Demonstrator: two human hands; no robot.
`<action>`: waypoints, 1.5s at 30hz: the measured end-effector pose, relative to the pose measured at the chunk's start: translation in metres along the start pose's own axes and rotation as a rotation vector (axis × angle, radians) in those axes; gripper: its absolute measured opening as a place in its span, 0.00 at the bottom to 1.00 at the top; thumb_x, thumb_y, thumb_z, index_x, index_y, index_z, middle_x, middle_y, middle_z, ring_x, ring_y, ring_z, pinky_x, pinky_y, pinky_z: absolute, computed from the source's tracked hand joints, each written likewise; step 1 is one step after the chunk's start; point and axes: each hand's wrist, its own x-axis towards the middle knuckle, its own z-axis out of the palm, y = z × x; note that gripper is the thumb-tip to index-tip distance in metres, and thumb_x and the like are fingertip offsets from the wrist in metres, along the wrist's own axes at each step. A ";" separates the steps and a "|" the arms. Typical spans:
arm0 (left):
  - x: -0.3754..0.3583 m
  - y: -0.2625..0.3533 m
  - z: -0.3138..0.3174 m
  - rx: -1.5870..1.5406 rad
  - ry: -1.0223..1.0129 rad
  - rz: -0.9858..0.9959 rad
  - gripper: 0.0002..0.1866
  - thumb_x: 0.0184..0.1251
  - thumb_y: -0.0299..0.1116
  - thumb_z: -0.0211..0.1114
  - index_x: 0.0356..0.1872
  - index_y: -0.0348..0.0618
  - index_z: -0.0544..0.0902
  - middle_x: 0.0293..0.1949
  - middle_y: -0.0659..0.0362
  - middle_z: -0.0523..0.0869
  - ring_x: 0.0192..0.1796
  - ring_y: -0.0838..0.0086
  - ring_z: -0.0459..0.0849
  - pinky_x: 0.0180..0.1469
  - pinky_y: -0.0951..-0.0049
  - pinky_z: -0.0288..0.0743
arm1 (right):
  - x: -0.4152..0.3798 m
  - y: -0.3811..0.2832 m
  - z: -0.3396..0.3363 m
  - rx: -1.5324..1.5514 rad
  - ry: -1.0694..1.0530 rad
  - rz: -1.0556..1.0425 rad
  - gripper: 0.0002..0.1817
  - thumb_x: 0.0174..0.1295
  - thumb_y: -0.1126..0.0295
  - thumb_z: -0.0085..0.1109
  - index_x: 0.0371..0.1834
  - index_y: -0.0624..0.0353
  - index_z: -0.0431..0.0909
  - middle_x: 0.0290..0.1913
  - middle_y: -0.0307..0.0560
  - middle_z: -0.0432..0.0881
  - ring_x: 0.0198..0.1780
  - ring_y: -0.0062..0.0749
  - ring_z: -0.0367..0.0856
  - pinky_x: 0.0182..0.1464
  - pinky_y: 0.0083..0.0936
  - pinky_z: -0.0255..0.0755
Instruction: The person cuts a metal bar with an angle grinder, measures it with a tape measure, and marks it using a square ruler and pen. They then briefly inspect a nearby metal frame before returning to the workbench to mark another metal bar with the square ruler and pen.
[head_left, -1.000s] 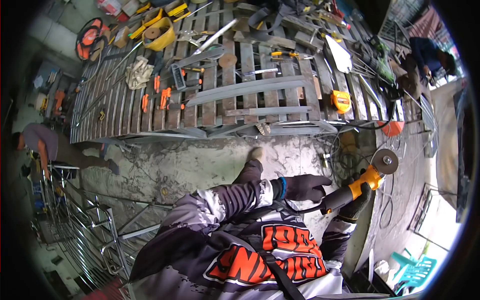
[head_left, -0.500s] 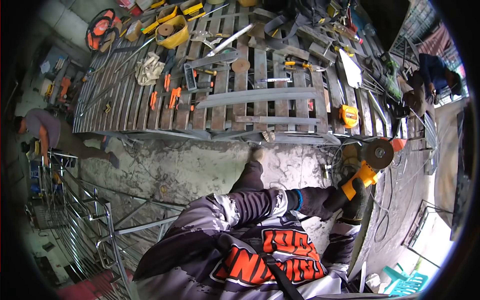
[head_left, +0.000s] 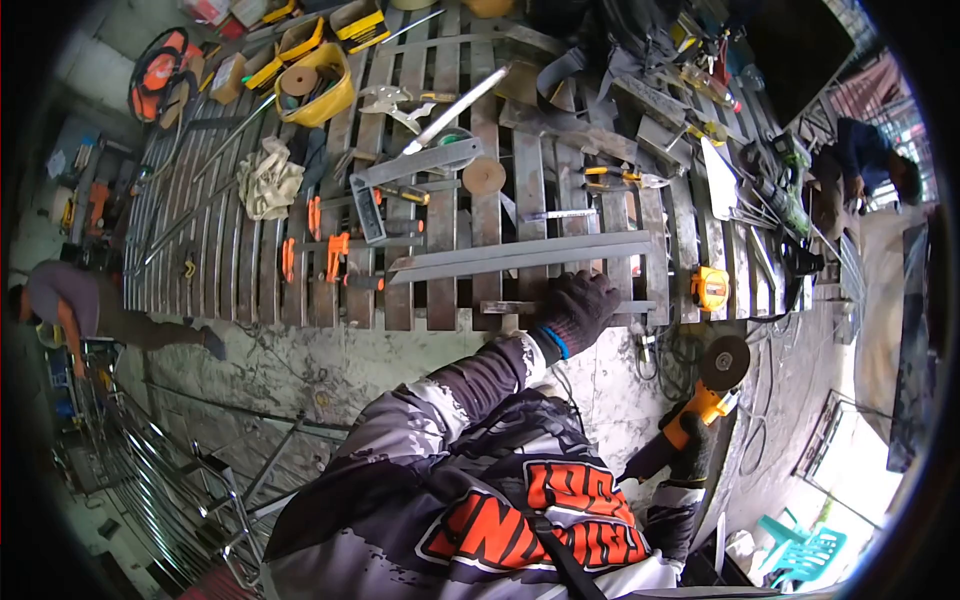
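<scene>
My left hand (head_left: pixel 582 306), in a dark knit glove with a blue cuff, is over a short metal bar (head_left: pixel 500 308) at the near edge of the slatted table. Its fingers bend over the bar, with the fingertips partly hidden. Just beyond lies a longer grey metal bar (head_left: pixel 520 257). Low on the right, my gloved right hand (head_left: pixel 690 450) is closed around a yellow angle grinder (head_left: pixel 708 405). The grinder's dark disc (head_left: pixel 725 363) points up and away from me, beside the table's near edge.
On the slatted table (head_left: pixel 435 300) lie a yellow tape measure (head_left: pixel 710 288), orange-handled clamps (head_left: pixel 337 257), pliers (head_left: pixel 620 177), a cloth (head_left: pixel 270 180) and a yellow tub (head_left: pixel 318 85). Shiny metal tubing (head_left: pixel 170 480) stands left. One person (head_left: pixel 70 300) bends at left; another (head_left: pixel 865 165) is at right.
My left hand has left the grinder and reached forward to the short bar on the table. My right hand holds the grinder lower. The view has tilted, showing the table closer.
</scene>
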 end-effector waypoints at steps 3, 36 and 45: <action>-0.012 -0.010 0.001 0.080 0.095 0.036 0.16 0.67 0.46 0.68 0.52 0.53 0.86 0.44 0.56 0.82 0.44 0.56 0.84 0.40 0.48 0.76 | 0.002 0.012 0.003 0.034 0.029 -0.008 0.30 0.57 0.78 0.67 0.65 0.61 0.70 0.43 0.51 0.84 0.40 0.41 0.88 0.42 0.39 0.87; -0.002 0.020 0.020 0.073 0.057 0.005 0.19 0.56 0.40 0.73 0.50 0.50 0.87 0.40 0.51 0.83 0.46 0.50 0.84 0.46 0.48 0.78 | 0.027 0.034 -0.046 -0.531 -0.288 0.052 0.37 0.46 0.79 0.78 0.64 0.57 0.73 0.44 0.41 0.86 0.43 0.28 0.86 0.48 0.32 0.83; -0.003 0.016 0.023 0.086 0.041 0.006 0.17 0.58 0.41 0.74 0.48 0.50 0.86 0.41 0.52 0.84 0.46 0.51 0.84 0.47 0.49 0.79 | 0.055 0.029 -0.020 -0.510 -0.347 0.163 0.48 0.43 0.73 0.82 0.72 0.57 0.67 0.53 0.42 0.82 0.50 0.28 0.81 0.54 0.31 0.80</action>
